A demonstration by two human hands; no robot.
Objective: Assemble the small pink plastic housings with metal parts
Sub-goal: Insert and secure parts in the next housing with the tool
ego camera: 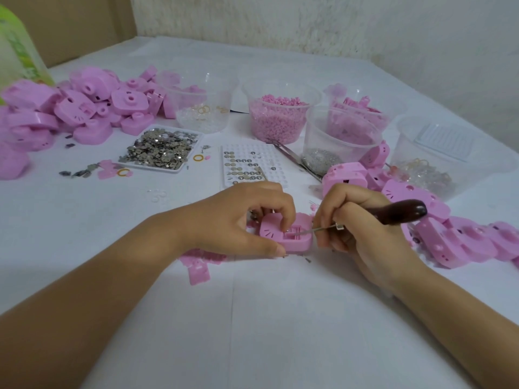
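Observation:
A small pink housing (pixel 302 239) lies on the white table in front of me. My left hand (pixel 233 220) grips it, thumb at its near edge and fingers curled over its far side, fingertips at the square opening. My right hand (pixel 356 228) holds a tool with a dark wooden handle (pixel 404 210); its thin metal tip (pixel 309 231) reaches into the housing's opening. A white tray of small metal pieces (pixel 161 148) sits at the back left. A white perforated tray with round metal discs (pixel 247 164) stands just beyond my left hand.
A heap of pink housings (pixel 84 108) fills the back left, another row (pixel 463 240) runs along the right. Clear cups hold rings (pixel 196 108), pink pellets (pixel 278 116), pink parts (pixel 339 136) and mixed bits (pixel 438 158). Tweezers (pixel 292 155) lie by the cups. Loose pink pieces (pixel 199 272) lie under my left wrist.

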